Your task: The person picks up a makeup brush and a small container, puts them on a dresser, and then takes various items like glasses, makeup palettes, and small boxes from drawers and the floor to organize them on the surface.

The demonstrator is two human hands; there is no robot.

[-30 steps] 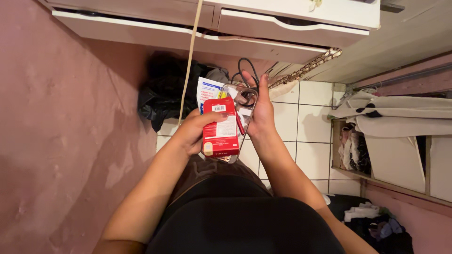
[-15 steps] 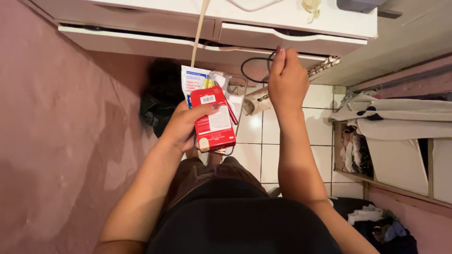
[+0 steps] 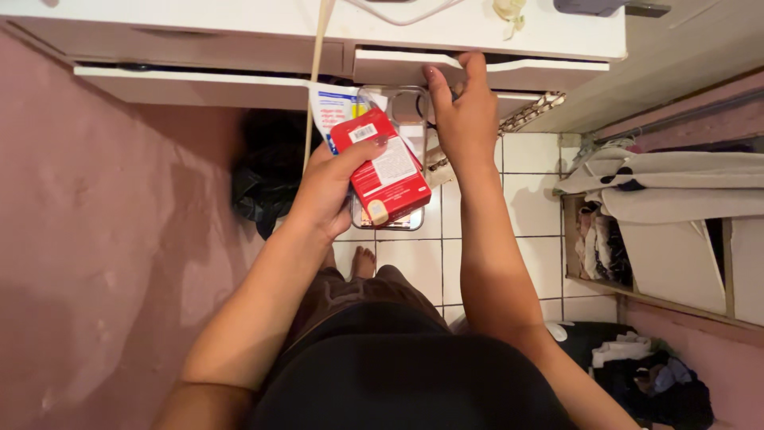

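Left hand point(image 3: 330, 187) fingers pinch a red box point(image 3: 380, 169) stacked on a clear tray point(image 3: 391, 215) and a white packet point(image 3: 333, 107), thumb across the top. The box looks light and stiff (slick cardboard, probably), best gripped by its long edges. Right hand point(image 3: 460, 119) fingers curl over the drawer point(image 3: 485, 68) lip, above the tiled floor point(image 3: 525, 199).

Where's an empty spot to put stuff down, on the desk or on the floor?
The white desk top is bare left of the tan cord. White floor tiles are free between the right arm and the fabric shelf. It is crowded at the drawer, where the right hand reaches, and by the black bag.
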